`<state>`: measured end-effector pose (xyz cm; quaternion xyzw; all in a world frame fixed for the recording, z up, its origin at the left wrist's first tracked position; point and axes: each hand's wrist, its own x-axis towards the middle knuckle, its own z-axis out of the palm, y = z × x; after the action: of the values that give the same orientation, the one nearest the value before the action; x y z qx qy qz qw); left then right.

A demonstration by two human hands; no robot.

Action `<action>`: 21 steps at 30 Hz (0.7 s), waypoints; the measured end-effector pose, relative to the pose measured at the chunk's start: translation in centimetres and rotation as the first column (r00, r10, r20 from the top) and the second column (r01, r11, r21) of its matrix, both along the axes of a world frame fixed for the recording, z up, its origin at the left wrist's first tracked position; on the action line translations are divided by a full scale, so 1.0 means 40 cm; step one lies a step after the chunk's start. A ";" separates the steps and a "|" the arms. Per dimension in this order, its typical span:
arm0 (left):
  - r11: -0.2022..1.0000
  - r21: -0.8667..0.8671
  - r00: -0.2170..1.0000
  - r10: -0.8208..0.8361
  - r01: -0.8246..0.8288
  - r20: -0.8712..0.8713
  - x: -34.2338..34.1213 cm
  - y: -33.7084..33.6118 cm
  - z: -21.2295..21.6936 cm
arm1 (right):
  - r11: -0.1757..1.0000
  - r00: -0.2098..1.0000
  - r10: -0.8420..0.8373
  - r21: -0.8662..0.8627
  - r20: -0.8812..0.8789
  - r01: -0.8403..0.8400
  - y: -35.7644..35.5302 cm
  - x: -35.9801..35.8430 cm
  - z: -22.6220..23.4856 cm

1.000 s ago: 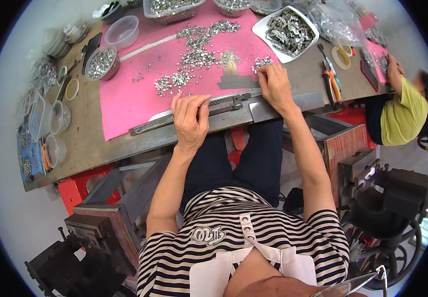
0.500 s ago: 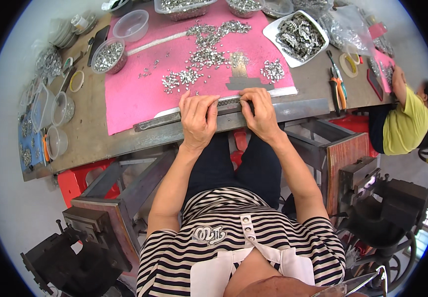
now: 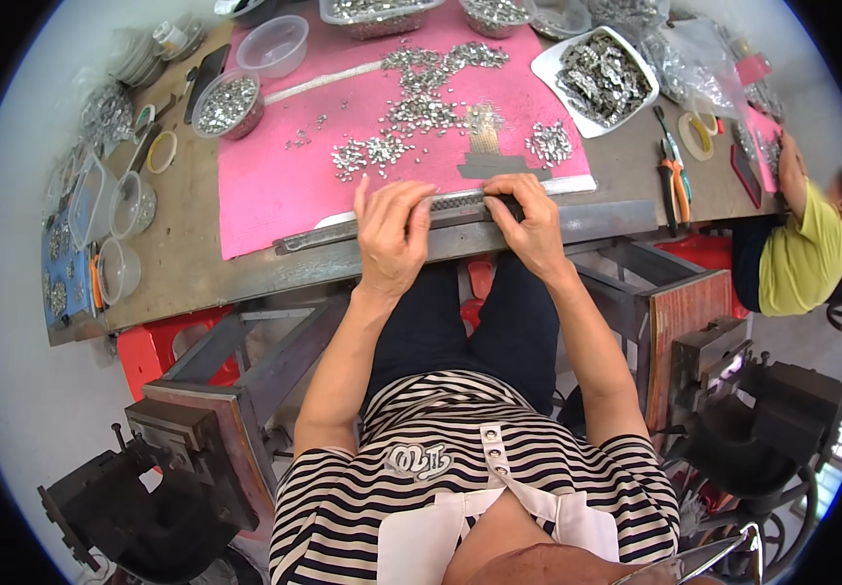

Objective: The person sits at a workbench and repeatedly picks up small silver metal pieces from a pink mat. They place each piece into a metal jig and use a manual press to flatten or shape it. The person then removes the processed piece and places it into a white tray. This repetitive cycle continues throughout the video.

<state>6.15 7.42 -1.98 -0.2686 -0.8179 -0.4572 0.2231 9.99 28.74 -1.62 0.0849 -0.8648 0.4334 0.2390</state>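
A long, narrow bar [image 3: 328,235] lies along the table's front edge, over the edge of a pink mat [image 3: 280,190]. A dark strip with a fine, repeated pattern [image 3: 455,203] shows on it between my hands. My left hand [image 3: 389,229] is closed on the strip, thumb and forefinger pressed together, the outer fingers lifted. My right hand [image 3: 528,222] pinches the strip further right, and something dark shows between its thumb and fingers. The fingers hide both gripped spots. Just beyond lie loose small silvery metal pieces [image 3: 372,153] and grey tape [image 3: 499,167].
A white tray of metal links [image 3: 550,70] stands at the back right, near pliers [image 3: 675,180]. Tubs of small pieces [image 3: 230,134] and a clear bowl [image 3: 273,66] stand back left. Tape rolls [image 3: 161,153] lie further left. At far right sits a person in yellow [image 3: 808,249].
My right hand has shifted a little to the right, so more of the patterned strip shows between my hands. My left hand stays nearly in place. The whole view has shifted slightly.
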 end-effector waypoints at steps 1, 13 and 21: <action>0.997 -0.058 0.999 0.053 -0.053 0.012 -0.005 -0.024 0.001 | 1.000 1.000 -0.007 0.023 -0.009 0.007 -0.003 0.000 0.001; 0.846 -0.532 0.958 0.143 0.011 0.248 -0.016 -0.085 0.031 | 0.997 0.999 -0.016 0.075 -0.046 0.019 -0.012 0.001 -0.006; 0.961 -0.268 0.982 -0.015 0.066 0.187 -0.028 -0.085 0.040 | 0.991 0.999 0.004 0.136 -0.053 0.004 -0.012 -0.027 0.028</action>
<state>5.02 4.00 -0.38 -0.2705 -0.8845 -0.3672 0.0984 8.92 28.25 -0.51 0.1126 -0.8855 0.3711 0.2557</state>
